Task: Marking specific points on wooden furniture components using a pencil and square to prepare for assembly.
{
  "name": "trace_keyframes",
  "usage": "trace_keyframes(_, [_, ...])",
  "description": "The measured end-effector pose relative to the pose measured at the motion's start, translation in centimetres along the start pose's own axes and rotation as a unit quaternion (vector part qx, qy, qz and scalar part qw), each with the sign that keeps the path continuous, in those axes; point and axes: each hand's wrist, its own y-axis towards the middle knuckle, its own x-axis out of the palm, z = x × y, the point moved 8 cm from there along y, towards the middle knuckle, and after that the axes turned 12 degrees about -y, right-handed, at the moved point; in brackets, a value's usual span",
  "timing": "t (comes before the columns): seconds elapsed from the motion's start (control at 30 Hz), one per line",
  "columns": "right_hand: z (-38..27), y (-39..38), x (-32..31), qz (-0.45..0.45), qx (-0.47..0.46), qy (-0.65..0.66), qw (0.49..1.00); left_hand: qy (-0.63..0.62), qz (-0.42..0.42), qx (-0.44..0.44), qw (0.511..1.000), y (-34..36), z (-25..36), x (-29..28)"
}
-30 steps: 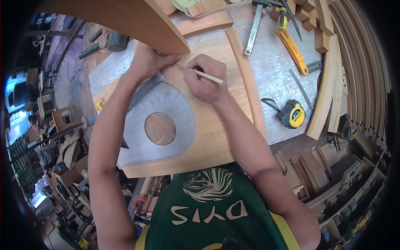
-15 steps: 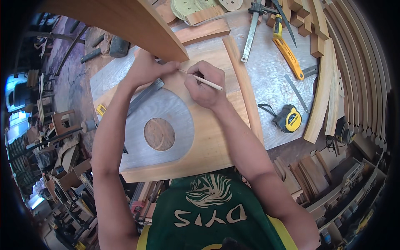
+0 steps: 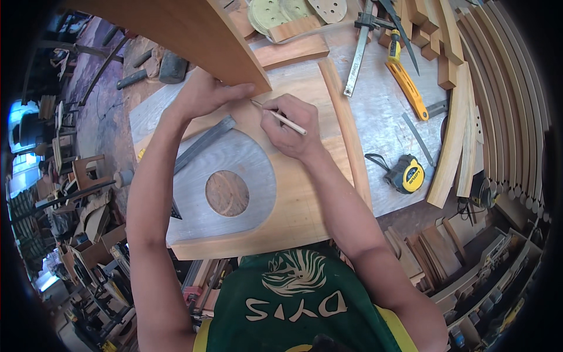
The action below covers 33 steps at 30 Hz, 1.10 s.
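Pencil (image 3: pixel 290 124) pinched in my curled right hand (image 3: pixel 296 139), tip at the wooden panel (image 3: pixel 299 202), my left hand (image 3: pixel 205 97) half-open against a big board (image 3: pixel 182 32), partly hidden, pale lettering (image 3: pixel 296 307) on my green shirt (image 3: pixel 237 308), printed label (image 3: pixel 414 177) on the tape measure (image 3: pixel 396 173)

The left hand (image 3: pixel 202 98) touches the end of the wooden board (image 3: pixel 193 35) while the right hand (image 3: pixel 295 141), just beside it, holds a pale pencil (image 3: pixel 292 125) with its tip near the board's corner, a metal blade (image 3: pixel 205 144) lying on the near side of the left hand and a tape measure (image 3: pixel 406 175) lying right of both hands.
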Motion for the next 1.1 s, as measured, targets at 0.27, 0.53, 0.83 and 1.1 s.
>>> trace_keyframes(0.27, [0.0, -0.2, 0.5, -0.032, 0.004, -0.020, 0.999, -0.003, -0.001, 0.014, 1.000, 0.2, 0.1, -0.1])
trace_keyframes(0.53, [0.1, -0.2, -0.2, 0.022, 0.021, 0.002, 1.000, 0.007, -0.009, 0.007, 1.000, 0.1, 0.3, -0.1])
trace_keyframes(0.83, [0.2, -0.3, -1.3, 0.086, 0.019, -0.028, 0.996, -0.004, -0.005, 0.008, 1.000, 0.1, 0.3, -0.1])
trace_keyframes(1.1, [-0.1, -0.1, -1.7, 0.129, 0.013, -0.033, 0.991, -0.006, -0.008, 0.009, 1.000, 0.2, 0.3, -0.1])
